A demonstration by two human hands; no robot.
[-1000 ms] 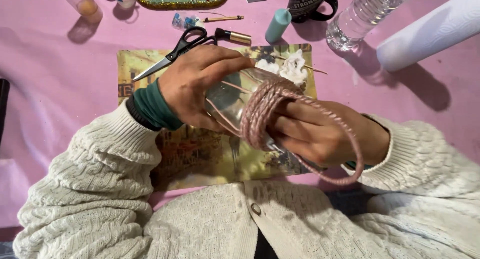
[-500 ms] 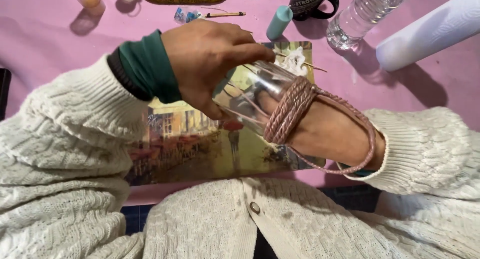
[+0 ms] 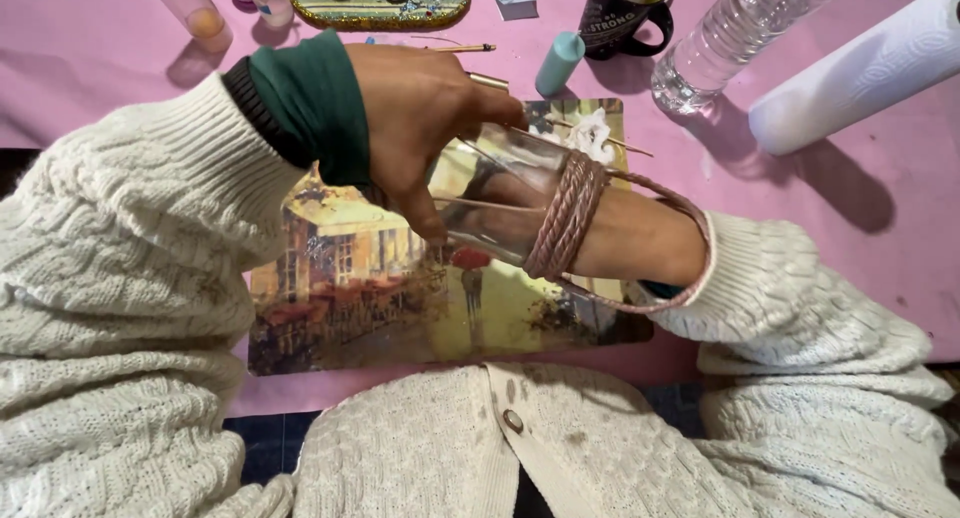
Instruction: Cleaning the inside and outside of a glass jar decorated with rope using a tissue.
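The left hand (image 3: pixel 420 118) is closed over the base end of a clear glass (image 3: pixel 500 193), with the fingers curled down its near side and the thumb hidden behind. The glass is held on its side above the middle of a picture placemat (image 3: pixel 380 298), and the right hand (image 3: pixel 490 193) is pushed inside its mouth, so that only a dim shape shows through the wall; whether that hand is spread or bunched cannot be told. Around the rim end of the glass several turns of pink braided cord (image 3: pixel 565 223) are wrapped tight and side by side, and one loose length is looped back round the right wrist (image 3: pixel 640 243). The glass is judged to be stiff, smooth, slippery and breakable, and not heavy; a grip around the bare base, or from within as here, seems safest, since the cord turns could slide under a squeeze. The cord is judged soft and limp, and is best taken near where it meets the glass so that the tension is kept. Farther out, on the pink tablecloth (image 3: pixel 100 98), a blue tube (image 3: pixel 558 63), a dark mug (image 3: pixel 625 18), a clear plastic bottle (image 3: pixel 735 33), a white roll (image 3: pixel 860 68) and a gold-rimmed tray (image 3: pixel 380 3) are seen well apart from the glass, and a thin wooden stick (image 3: pixel 600 135) lies on the placemat just beyond it.
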